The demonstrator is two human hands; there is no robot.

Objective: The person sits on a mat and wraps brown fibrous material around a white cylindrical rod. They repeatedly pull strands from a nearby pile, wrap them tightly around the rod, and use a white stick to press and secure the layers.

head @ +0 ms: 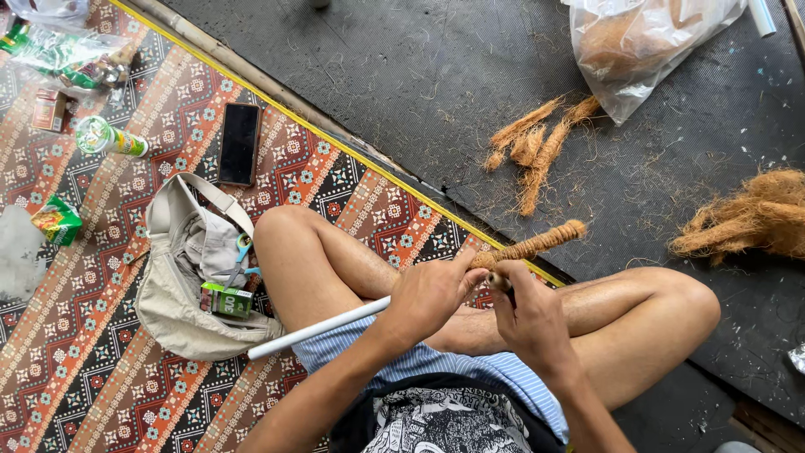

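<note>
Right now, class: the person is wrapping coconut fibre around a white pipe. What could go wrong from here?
1. The fibre wrap may unravel if the left hand or right hand loosens.
2. The long white pipe could swing into the beige bag.
3. Loose fibre bundles lie out of easy reach.

Phone (239, 143) flat on patterned mat, dark screen up. Green-white can (110, 138) lying on side, left of phone. Green carton (226, 299) on beige bag, beside knee. Green-yellow pack (57, 221) near left edge. Small red-brown box (50, 110) upper left. Clear wrapper (63, 52) with green contents, top left corner. Clear plastic bag (646, 46) of brown fibre, top right.
</note>
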